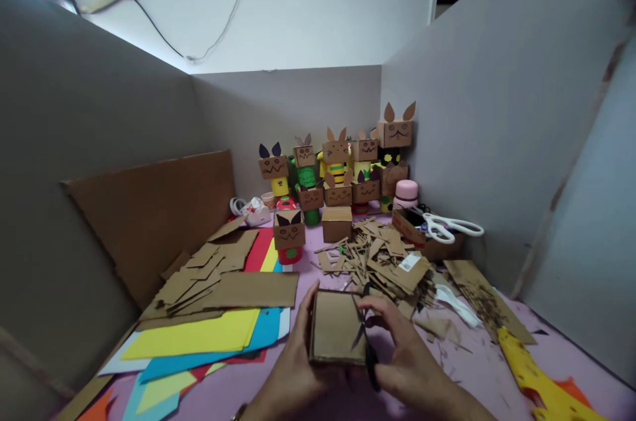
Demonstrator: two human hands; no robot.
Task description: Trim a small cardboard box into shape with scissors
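Note:
A small cardboard box (336,325) is held low in front of me, one flat face turned up. My left hand (301,358) is closed round its left side, with the thumb along the edge. In my right hand (405,348) is a pair of black-handled scissors (371,368), fingers closed at the handles. The blades lie over the right part of the box's upper face; I cannot tell whether they touch it. Just beyond are a heap of cardboard scraps (372,255) and a closed cardboard box (336,224).
Several cardboard animal figures (338,152) stand at the back. Cardboard pieces (248,290) and coloured sheets (193,341) lie left. At right are white-handled scissors (442,229) in a carton (410,232), and yellow cut material (541,374). Grey partitions (497,122) enclose the table.

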